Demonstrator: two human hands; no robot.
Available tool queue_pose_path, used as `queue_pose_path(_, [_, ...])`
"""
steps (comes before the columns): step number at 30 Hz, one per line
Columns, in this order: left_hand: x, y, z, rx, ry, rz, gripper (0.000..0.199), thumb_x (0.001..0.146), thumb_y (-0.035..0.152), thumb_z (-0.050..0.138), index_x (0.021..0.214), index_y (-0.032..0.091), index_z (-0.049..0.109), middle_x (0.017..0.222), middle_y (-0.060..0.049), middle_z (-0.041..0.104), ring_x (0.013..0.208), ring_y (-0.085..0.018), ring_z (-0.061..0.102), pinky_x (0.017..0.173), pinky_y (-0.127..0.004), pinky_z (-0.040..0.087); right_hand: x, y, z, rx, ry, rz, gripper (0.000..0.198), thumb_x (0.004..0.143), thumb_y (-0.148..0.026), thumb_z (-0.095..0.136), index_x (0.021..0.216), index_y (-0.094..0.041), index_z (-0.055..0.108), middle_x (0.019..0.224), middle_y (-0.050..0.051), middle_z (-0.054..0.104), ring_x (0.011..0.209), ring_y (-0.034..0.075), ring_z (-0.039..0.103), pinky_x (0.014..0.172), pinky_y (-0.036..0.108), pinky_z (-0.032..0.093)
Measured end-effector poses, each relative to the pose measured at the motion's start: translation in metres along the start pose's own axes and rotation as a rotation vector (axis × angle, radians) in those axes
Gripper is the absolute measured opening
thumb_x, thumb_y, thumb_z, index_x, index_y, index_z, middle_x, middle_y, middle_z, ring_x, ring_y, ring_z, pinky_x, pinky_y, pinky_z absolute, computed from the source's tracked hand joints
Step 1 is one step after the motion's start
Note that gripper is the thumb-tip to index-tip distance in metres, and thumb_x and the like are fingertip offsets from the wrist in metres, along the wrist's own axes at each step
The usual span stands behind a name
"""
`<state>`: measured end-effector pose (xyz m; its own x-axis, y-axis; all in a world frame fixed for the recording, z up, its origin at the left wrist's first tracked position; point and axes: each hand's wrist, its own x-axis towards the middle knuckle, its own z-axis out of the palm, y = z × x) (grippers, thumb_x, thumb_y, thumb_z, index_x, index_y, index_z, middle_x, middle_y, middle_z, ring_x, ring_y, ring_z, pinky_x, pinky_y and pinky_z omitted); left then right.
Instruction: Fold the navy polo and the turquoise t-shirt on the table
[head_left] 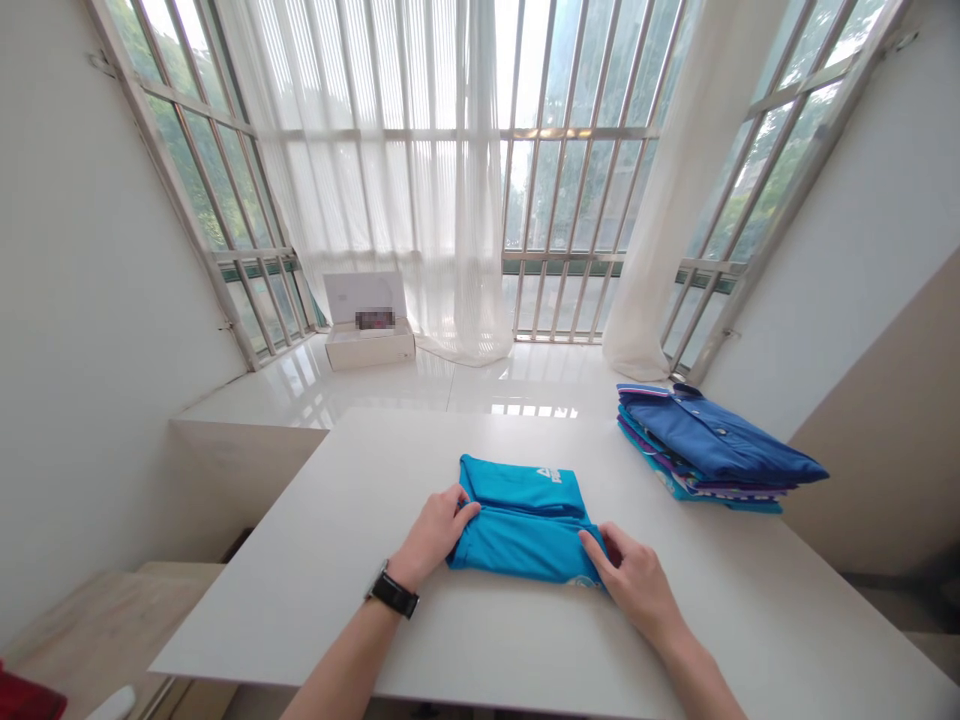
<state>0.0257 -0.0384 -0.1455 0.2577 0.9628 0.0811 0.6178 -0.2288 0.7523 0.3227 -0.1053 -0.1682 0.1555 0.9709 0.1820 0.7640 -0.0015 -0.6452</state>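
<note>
A bright blue shirt [517, 540], partly folded into a rough rectangle, lies on the white table [315, 560]. A white logo shows near its far right corner, and a fold line runs across its middle. My left hand [442, 525] pinches the shirt's left edge between thumb and fingers; a black-strapped watch [392, 590] is on that wrist. At the opposite edge, my right hand [626, 565] grips the near right corner, thumb on top and fingers partly hidden behind the cloth.
To the right stands a stack of folded clothes [720, 440], a dark blue collared shirt on top. An open white box [371, 345] sits on the window ledge [465, 385] behind the table. White curtains [375, 180] hang before barred windows.
</note>
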Motion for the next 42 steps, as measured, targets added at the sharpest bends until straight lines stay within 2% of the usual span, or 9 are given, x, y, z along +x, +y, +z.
queue_pose_path(6, [-0.003, -0.001, -0.001, -0.024, -0.011, -0.008, 0.030, 0.091, 0.050, 0.048, 0.085, 0.021, 0.057, 0.062, 0.002, 0.056, 0.061, -0.018, 0.054, 0.056, -0.027, 0.035, -0.003, 0.004, -0.002, 0.057, -0.032, -0.030, 0.041, 0.088, -0.062, 0.045, 0.070, -0.026, 0.048, 0.058, -0.004, 0.047, 0.055, 0.016, 0.046, 0.058, 0.028, 0.037])
queue_pose_path(8, [-0.005, -0.002, -0.002, -0.032, -0.033, -0.009, 0.033, 0.087, 0.053, 0.055, 0.094, 0.021, 0.058, 0.060, 0.004, 0.052, 0.059, -0.017, 0.052, 0.054, -0.026, 0.034, -0.002, 0.003, -0.002, 0.067, -0.024, -0.027, 0.042, 0.088, -0.063, 0.045, 0.069, -0.026, 0.048, 0.057, -0.004, 0.046, 0.054, 0.016, 0.046, 0.057, 0.028, 0.037])
queue_pose_path(11, [-0.007, -0.005, -0.003, -0.048, -0.075, 0.003, 0.035, 0.080, 0.048, 0.066, 0.101, 0.022, 0.057, 0.061, 0.007, 0.050, 0.059, -0.016, 0.050, 0.053, -0.024, 0.034, -0.001, 0.003, -0.002, 0.065, -0.015, -0.018, 0.043, 0.087, -0.065, 0.045, 0.069, -0.026, 0.049, 0.056, -0.005, 0.046, 0.053, 0.016, 0.046, 0.057, 0.028, 0.036])
queue_pose_path(14, [-0.007, -0.007, -0.004, -0.051, -0.093, 0.002, 0.032, 0.079, 0.042, 0.066, 0.102, 0.022, 0.056, 0.063, 0.007, 0.050, 0.059, -0.015, 0.050, 0.053, -0.024, 0.034, -0.001, 0.003, -0.002, 0.050, -0.007, -0.007, 0.043, 0.087, -0.066, 0.046, 0.070, -0.026, 0.051, 0.055, -0.005, 0.047, 0.053, 0.016, 0.047, 0.057, 0.028, 0.036])
queue_pose_path(21, [-0.007, -0.009, -0.003, -0.016, -0.084, 0.005, 0.032, 0.081, 0.043, 0.063, 0.105, 0.022, 0.056, 0.070, 0.004, 0.056, 0.066, -0.017, 0.054, 0.059, -0.026, 0.038, -0.001, 0.001, 0.001, 0.001, 0.023, 0.032, 0.043, 0.086, -0.065, 0.044, 0.069, -0.026, 0.051, 0.056, -0.004, 0.048, 0.053, 0.017, 0.048, 0.058, 0.028, 0.035])
queue_pose_path(30, [-0.009, -0.010, -0.003, -0.066, -0.072, 0.013, 0.033, 0.082, 0.041, 0.063, 0.108, 0.022, 0.055, 0.071, 0.004, 0.053, 0.063, -0.016, 0.053, 0.057, -0.025, 0.039, -0.002, -0.003, 0.004, -0.088, 0.050, 0.078, 0.041, 0.087, -0.062, 0.043, 0.067, -0.027, 0.047, 0.056, -0.003, 0.050, 0.054, 0.018, 0.049, 0.057, 0.029, 0.033])
queue_pose_path(42, [-0.011, -0.006, -0.005, -0.044, -0.054, 0.023, 0.030, 0.082, 0.041, 0.062, 0.104, 0.022, 0.056, 0.067, 0.005, 0.051, 0.062, -0.017, 0.052, 0.057, -0.026, 0.039, 0.000, 0.000, 0.004, -0.100, 0.080, 0.045, 0.040, 0.087, -0.061, 0.048, 0.067, -0.026, 0.049, 0.053, -0.003, 0.050, 0.052, 0.017, 0.051, 0.054, 0.029, 0.035])
